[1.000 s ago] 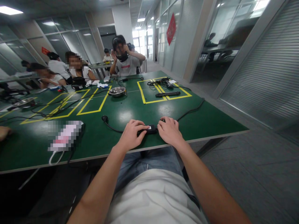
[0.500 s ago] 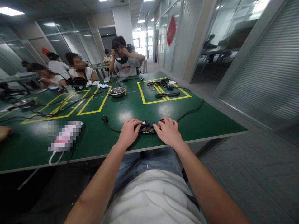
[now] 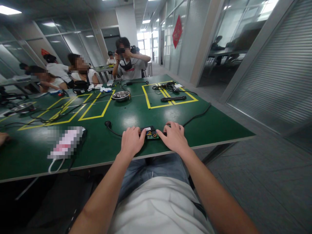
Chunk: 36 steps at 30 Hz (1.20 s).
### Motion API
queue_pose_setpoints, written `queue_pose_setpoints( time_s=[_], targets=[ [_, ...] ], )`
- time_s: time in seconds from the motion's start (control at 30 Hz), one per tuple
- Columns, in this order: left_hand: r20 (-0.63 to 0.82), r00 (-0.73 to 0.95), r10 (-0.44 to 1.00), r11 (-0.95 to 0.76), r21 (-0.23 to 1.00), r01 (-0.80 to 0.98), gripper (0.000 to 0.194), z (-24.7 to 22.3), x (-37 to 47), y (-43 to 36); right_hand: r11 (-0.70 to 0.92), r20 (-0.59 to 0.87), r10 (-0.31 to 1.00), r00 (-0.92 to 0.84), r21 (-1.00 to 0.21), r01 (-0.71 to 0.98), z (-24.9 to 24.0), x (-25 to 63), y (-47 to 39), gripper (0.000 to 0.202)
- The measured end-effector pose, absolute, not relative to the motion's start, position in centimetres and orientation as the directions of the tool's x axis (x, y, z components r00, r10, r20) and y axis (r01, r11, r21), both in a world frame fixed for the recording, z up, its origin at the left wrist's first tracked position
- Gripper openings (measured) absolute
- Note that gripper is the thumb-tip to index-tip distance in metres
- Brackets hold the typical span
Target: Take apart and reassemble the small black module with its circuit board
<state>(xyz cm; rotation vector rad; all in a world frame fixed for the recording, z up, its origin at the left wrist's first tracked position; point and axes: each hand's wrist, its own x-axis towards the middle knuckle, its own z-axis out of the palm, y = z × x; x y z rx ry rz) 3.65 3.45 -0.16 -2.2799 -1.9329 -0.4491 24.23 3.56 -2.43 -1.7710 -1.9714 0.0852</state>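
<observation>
A small circuit board with coils [image 3: 153, 135] lies near the front edge of the green table, between my hands. Behind its left part is a black cover with a white label [image 3: 148, 129]. My left hand [image 3: 132, 140] is closed on the cover's left end, thumb on the label side. My right hand [image 3: 173, 136] holds the right end of the board, its thumb at the edge and fingers curled over. A black cable with a plug [image 3: 108, 124] runs to my left hand; another black cable [image 3: 198, 115] leads off behind my right hand.
On the green table [image 3: 219, 131] are a metal bowl [image 3: 121, 96], a black bar [image 3: 173, 98], tangled cables [image 3: 163, 86] and yellow tape outlines. A blurred pink-white object [image 3: 67, 142] lies left. People sit across; another person's hand [image 3: 3, 138] is at far left.
The black cover now lies further left and shows more of its label. My hands have shifted slightly left in the view, with the right thumb nearer the board's edge.
</observation>
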Motion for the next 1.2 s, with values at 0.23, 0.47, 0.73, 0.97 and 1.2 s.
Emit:
queue_pose_setpoints(
  time_s=[0.23,0.47,0.73,0.97,1.2],
  targets=[
    [0.256,0.15,0.955,-0.185,0.119,0.975,0.046,-0.3,3.6,3.5,0.139,0.253,0.966,-0.047,-0.36,0.923,-2.2,24.3,3.6,0.039],
    [0.331,0.21,0.92,-0.327,0.354,0.876,0.032,-0.6,2.8,4.7,0.15,0.294,0.955,-0.04,-0.363,0.92,-2.4,24.6,3.6,0.043],
    [0.248,0.112,0.962,-0.221,0.472,0.853,0.028,0.2,2.3,5.6,0.148,0.275,0.96,-0.049,-0.349,0.925,-2.5,24.6,3.8,0.038],
    [0.369,0.438,0.82,-0.57,0.446,0.69,0.03,-0.1,2.2,4.4,0.15,0.279,0.959,-0.052,-0.342,0.928,-2.7,24.7,3.9,0.039],
    [0.306,0.518,0.799,-0.601,0.438,0.669,0.029,0.2,2.0,4.5,0.145,0.271,0.961,-0.05,-0.342,0.928,-2.6,24.6,3.9,0.038]
  ],
)
